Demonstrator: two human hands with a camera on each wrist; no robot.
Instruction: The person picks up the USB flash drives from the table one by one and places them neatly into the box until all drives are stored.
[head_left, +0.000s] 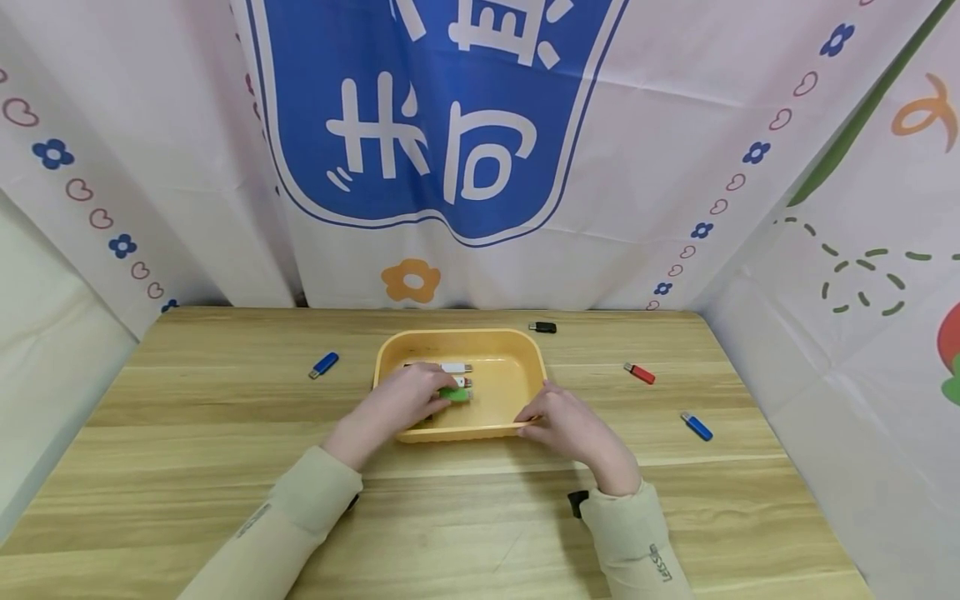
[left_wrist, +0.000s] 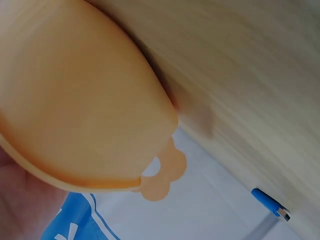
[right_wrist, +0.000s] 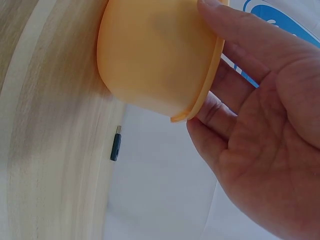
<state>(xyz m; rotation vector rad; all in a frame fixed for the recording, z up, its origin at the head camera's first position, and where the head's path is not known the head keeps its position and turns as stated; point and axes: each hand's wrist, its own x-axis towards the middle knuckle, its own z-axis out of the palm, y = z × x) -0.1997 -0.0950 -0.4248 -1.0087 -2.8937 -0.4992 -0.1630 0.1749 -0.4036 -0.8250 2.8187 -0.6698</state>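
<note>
A yellow plastic tray point(head_left: 498, 408) stands on the wooden table. Inside it, a green USB stick point(head_left: 457, 394) is pinched between the thumb and fingers of my left hand point(head_left: 408, 398). Just beyond those fingertips lie a white USB stick point(head_left: 454, 367) and another white one with a red mark point(head_left: 462, 382), partly hidden by the hand. My right hand point(head_left: 564, 421) grips the tray's near right corner. The right wrist view shows the thumb on the tray's outer wall point(right_wrist: 155, 55) and the fingers at its rim. From the left wrist, the tray's side hides the held stick.
Outside the tray, a blue USB stick point(head_left: 325, 365) lies to the left and a black one point(head_left: 543, 327) behind the right corner. Farther right are a red stick point(head_left: 640, 373) and a second blue stick point(head_left: 697, 426). A printed curtain point(head_left: 345, 275) hangs along the back edge.
</note>
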